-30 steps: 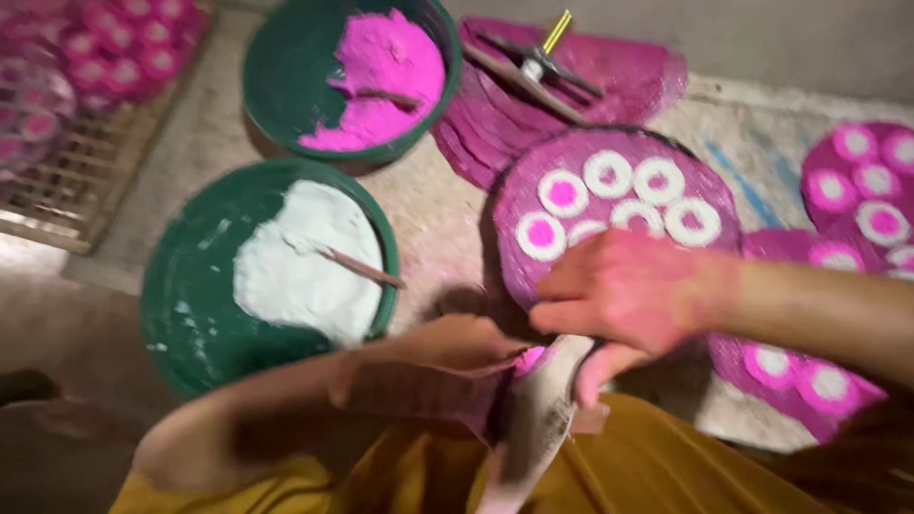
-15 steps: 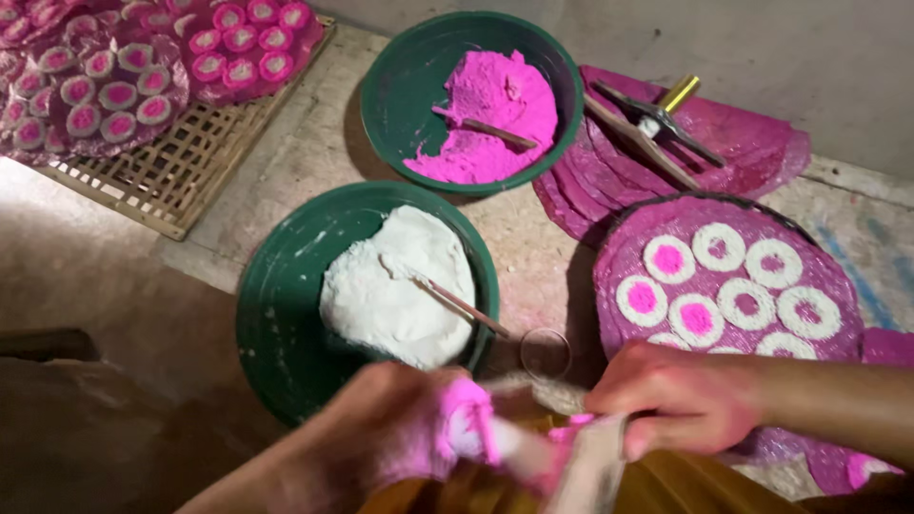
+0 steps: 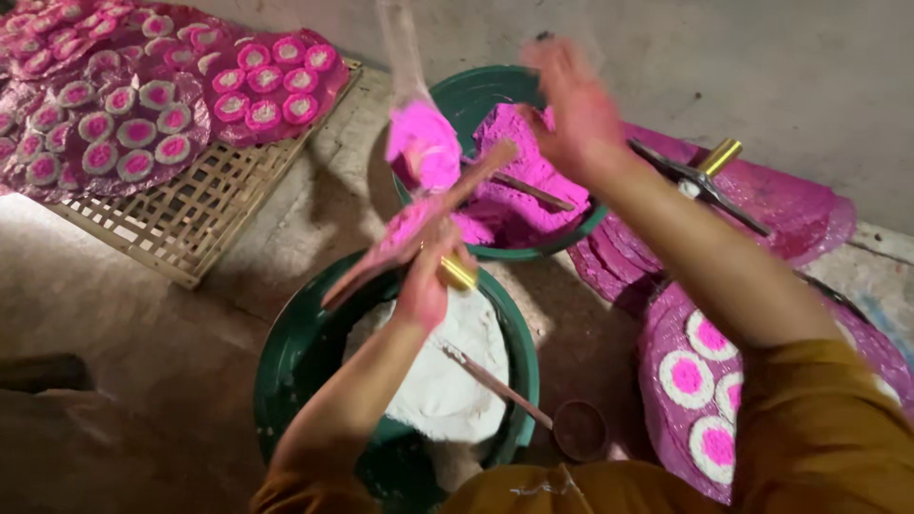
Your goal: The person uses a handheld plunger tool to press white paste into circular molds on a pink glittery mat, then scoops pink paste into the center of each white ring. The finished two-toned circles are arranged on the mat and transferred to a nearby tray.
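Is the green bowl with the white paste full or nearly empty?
Partly full: a white mound covers the middle of the green bowl, leaving inner walls bare.

My corner of bare grey concrete floor [image 3: 143,314] and wall.

I sit low on rough, stained floor; a plain grey plastered wall [image 3: 762,67] rises just ahead, and soft light casts dark shadows across the ground beneath me.
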